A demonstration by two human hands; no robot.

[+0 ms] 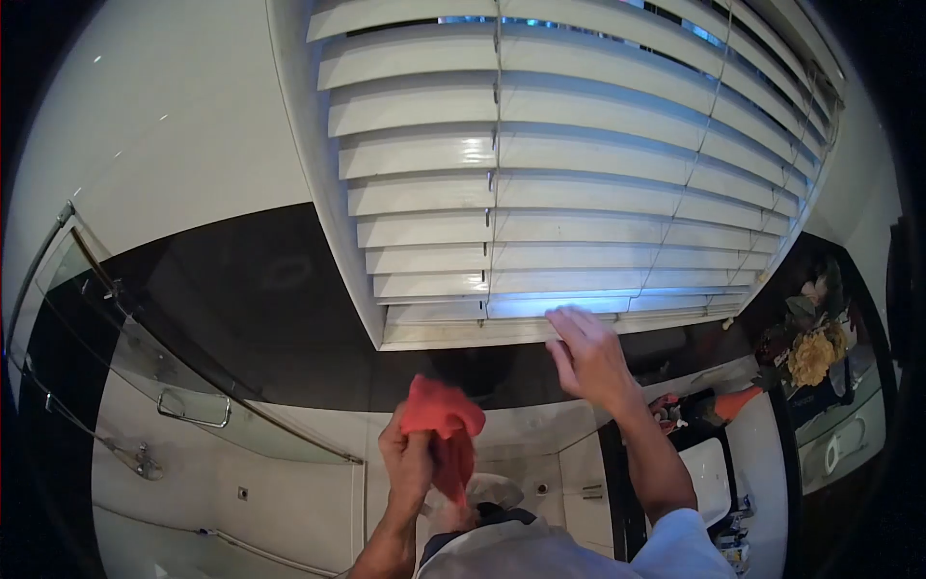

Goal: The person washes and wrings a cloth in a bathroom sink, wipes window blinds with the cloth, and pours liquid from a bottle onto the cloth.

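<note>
Red cloth (444,415), crumpled, its bunched top above your left hand (408,463) and its loose lower part hanging to a narrow end in front of your body. The fingers of the left hand are curled and closed on the cloth, pinching its gathered side against the thumb. The cloth lies left of and lower than your right hand (590,362), well apart from it, and overlaps in view the lower edge of the dark wall band (260,299).

The right hand is raised at the bottom edge of the white slatted blind (579,183). Its fingers are extended and held close together, with the thumb spread away from them; the fingertips overlap the lowest slats, though whether they touch cannot be told. The blind hangs within a pale window frame (434,336), whose lower left corner stands above the cloth. The slats are tilted, and bluish light shows near the lower edge and between the upper slats.

Left of your left hand, a glass panel (135,357) bears a metal handle (193,409). Right of your right forearm is a white basin (704,482); beyond it, toward the right edge of the view, is a yellow flower (812,359).
</note>
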